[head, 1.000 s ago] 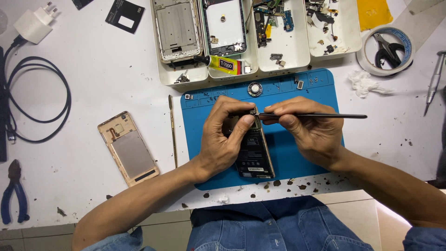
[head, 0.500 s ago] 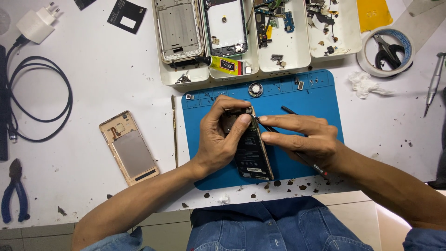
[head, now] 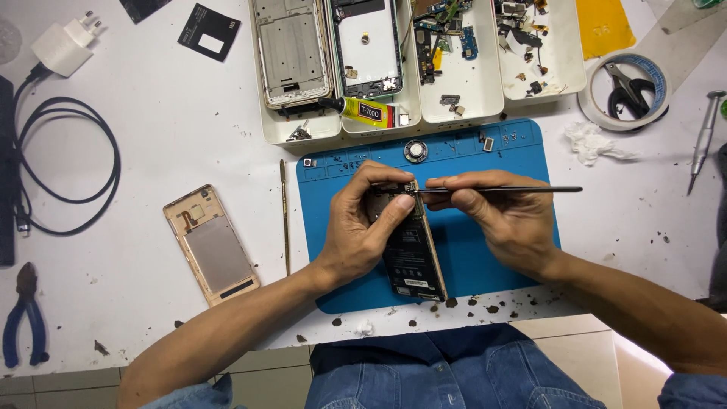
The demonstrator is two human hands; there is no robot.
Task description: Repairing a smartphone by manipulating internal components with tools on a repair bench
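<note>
Swinging the black tweezers (head: 500, 189) back level in the right hand (head: 503, 220), tip returning to the opened phone's (head: 409, 250) top edge; left hand (head: 363, 227) gripping the phone.

An opened phone (head: 410, 250) lay on a work mat (head: 492, 257) at the near edge of the bench (head: 151, 151), between the left hand (head: 363, 227) and the right hand (head: 503, 216). Behind the mat stood parts trays (head: 462, 91). Left of the mat lay a back cover (head: 212, 244), with a charger and cable (head: 64, 113) farther left; a tape roll (head: 625, 91) lay to the right.
</note>
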